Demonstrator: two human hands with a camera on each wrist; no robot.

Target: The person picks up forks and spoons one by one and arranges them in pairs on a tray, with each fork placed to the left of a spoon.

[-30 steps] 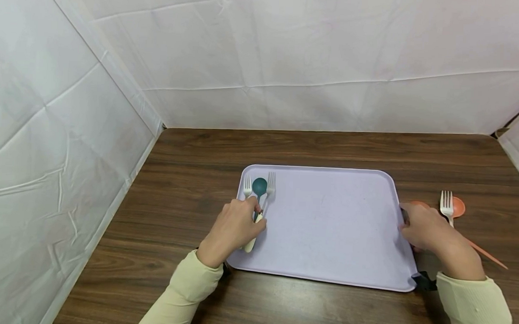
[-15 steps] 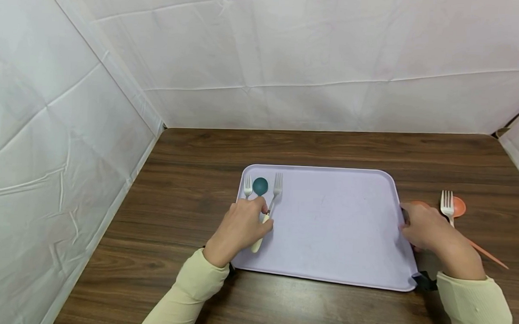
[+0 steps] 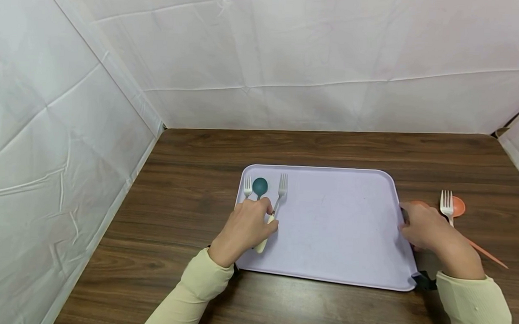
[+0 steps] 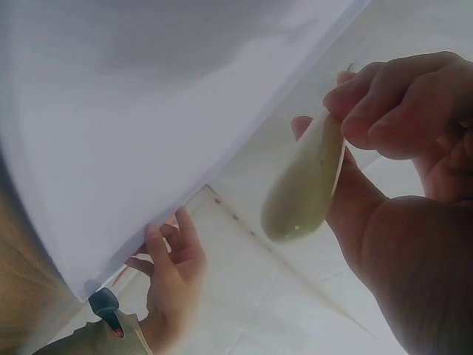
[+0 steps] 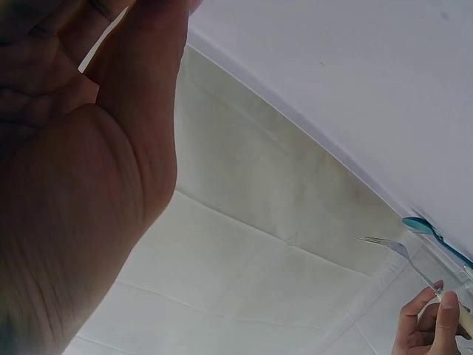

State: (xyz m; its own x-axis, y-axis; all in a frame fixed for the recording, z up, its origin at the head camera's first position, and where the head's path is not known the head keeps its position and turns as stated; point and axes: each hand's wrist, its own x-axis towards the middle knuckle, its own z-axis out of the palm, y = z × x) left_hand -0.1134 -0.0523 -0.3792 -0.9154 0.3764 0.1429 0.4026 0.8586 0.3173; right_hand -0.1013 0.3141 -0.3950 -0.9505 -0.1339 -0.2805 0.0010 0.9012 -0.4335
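Observation:
My left hand [image 3: 247, 226] pinches a fork [image 3: 282, 189] by its cream handle over the left part of a pale lilac tray [image 3: 334, 222]. The handle's rounded end [image 4: 299, 192] sticks out below the fingers in the left wrist view. Left of this fork lie a teal spoon [image 3: 260, 186] and another fork [image 3: 247, 185], their handles hidden under my hand. At the tray's right edge my right hand [image 3: 429, 230] holds the rim between thumb and fingers. Partly behind that hand, on the table, are a silver-headed fork [image 3: 447, 205] and an orange spoon [image 3: 458, 207].
The brown wooden table [image 3: 190, 178] surrounds the tray. White sheeting hangs behind the table [image 3: 321, 102] and along its left side. An orange handle [image 3: 488, 254] slants across the table beyond my right wrist, and a second orange piece [image 3: 419, 204] peeks out above the hand.
My left hand has moved a little to the right with the fork, widening the gap between it and the teal spoon. My right hand and the tray have stayed in place.

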